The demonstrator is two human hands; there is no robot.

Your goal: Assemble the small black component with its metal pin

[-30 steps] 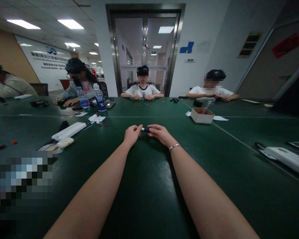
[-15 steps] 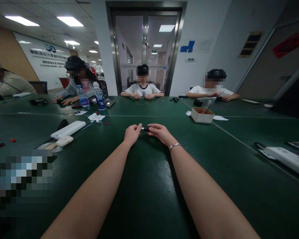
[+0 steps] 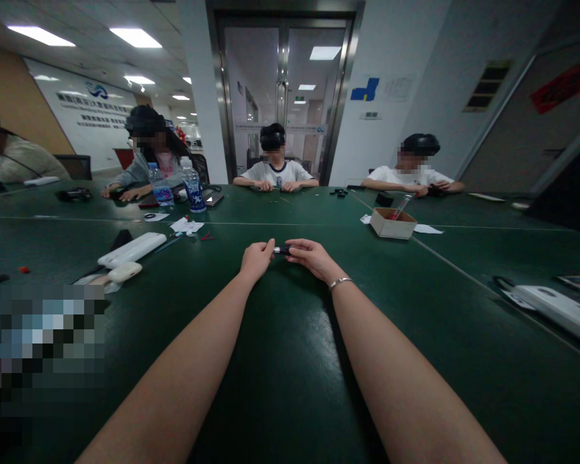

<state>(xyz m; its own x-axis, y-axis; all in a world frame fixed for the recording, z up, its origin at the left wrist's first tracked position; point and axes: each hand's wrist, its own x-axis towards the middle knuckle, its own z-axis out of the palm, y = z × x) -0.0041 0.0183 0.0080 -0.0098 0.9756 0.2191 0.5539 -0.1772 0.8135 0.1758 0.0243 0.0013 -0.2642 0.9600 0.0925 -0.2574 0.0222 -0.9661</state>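
Note:
Both my arms reach forward over a dark green table (image 3: pixel 290 361). My left hand (image 3: pixel 256 259) and my right hand (image 3: pixel 310 256) meet in the middle, fingers pinched on the two ends of a small dark object (image 3: pixel 282 250) held just above the table top. The object is short and stick-like with a pale end on its left side; I cannot make out what it is. A thin bracelet (image 3: pixel 339 282) circles my right wrist.
A white power strip (image 3: pixel 132 250) and a white case lie at left; another white strip (image 3: pixel 558 308) lies at right. An open cardboard box (image 3: pixel 392 223) stands beyond my right hand. Water bottles (image 3: pixel 193 187) stand far left. Several people sit around the table.
My hands stay together on the small object; the pale end now shows less. The view has shifted slightly.

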